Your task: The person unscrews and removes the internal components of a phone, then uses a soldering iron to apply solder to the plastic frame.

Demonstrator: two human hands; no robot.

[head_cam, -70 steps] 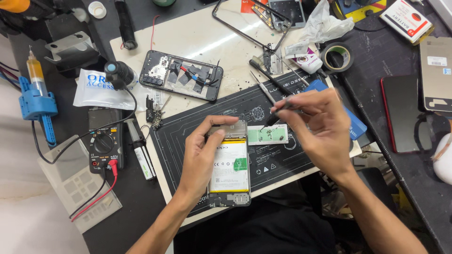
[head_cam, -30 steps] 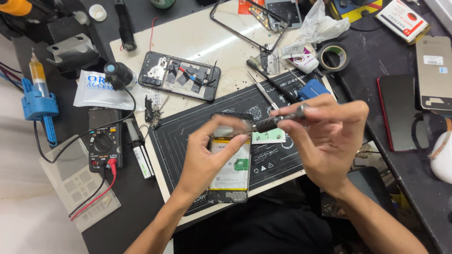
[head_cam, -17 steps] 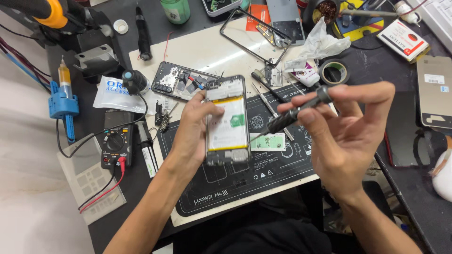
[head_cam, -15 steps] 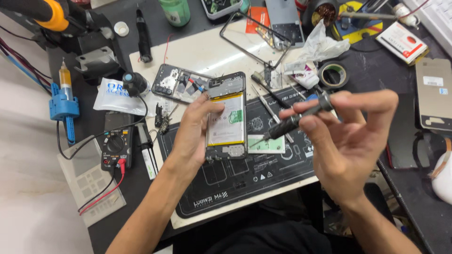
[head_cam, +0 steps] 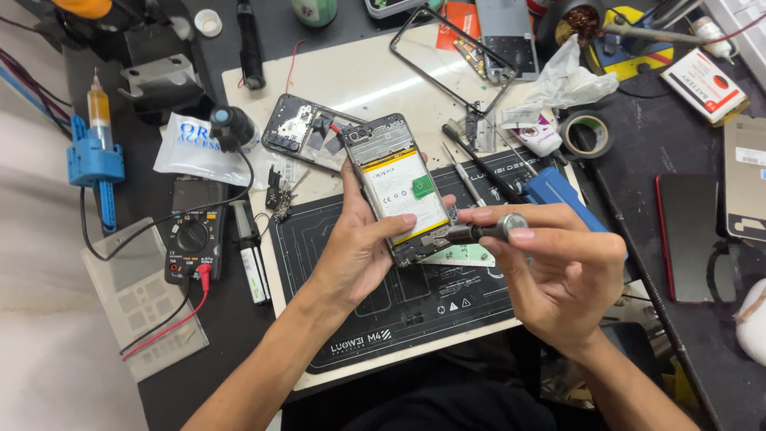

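Note:
My left hand (head_cam: 361, 243) holds an opened smartphone (head_cam: 395, 183) with its back cover off, its white battery facing up, raised above the black work mat (head_cam: 375, 319). My right hand (head_cam: 558, 267) grips a small precision screwdriver (head_cam: 483, 232) held level, its tip pointing left at the phone's lower end. The two hands meet over the middle of the mat.
A second opened phone body (head_cam: 299, 132) lies behind. A multimeter (head_cam: 191, 239) with red lead sits at left, beside a blue syringe holder (head_cam: 94, 156). A tape roll (head_cam: 586, 134), a phone frame (head_cam: 455, 60), tweezers (head_cam: 463, 179) and a dark red phone (head_cam: 690, 235) lie to the right.
My left hand lifted the phone off the mat and tilted it up. My right hand brought the screwdriver from the mat's far side down to the phone's lower end.

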